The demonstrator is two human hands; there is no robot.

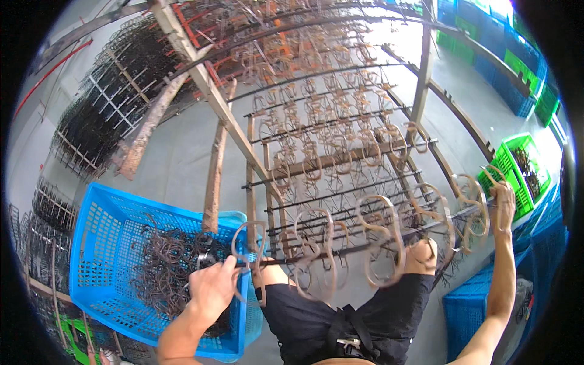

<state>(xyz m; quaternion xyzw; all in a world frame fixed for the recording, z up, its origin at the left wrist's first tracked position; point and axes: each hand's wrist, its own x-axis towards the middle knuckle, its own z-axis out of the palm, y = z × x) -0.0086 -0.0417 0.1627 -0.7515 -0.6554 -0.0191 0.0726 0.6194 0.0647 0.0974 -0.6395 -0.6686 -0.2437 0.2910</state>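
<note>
A dark metal bar (350, 250) spans the space over my lap, tilted so its right end lies farther off. Several brownish, S-curved metal pieces (395, 234) hang along it in a row. My left hand (213, 286) is closed on the bar's left end, beside the rim of a blue plastic basket (90, 243). At the other end my right hand (504, 204) is closed round the bar, close to the last curved pieces; its fingertips are partly hidden. Inside the basket lies a tangled heap of dark curved metal pieces (164, 267).
Ahead stands a metal rack (420, 91) with rows of bars carrying similar curved pieces. Dark racks of hung parts (91, 128) fill the left. A green crate (538, 155) holding parts sits at right, near blue crates (468, 310). A rusty post (214, 176) rises behind the basket.
</note>
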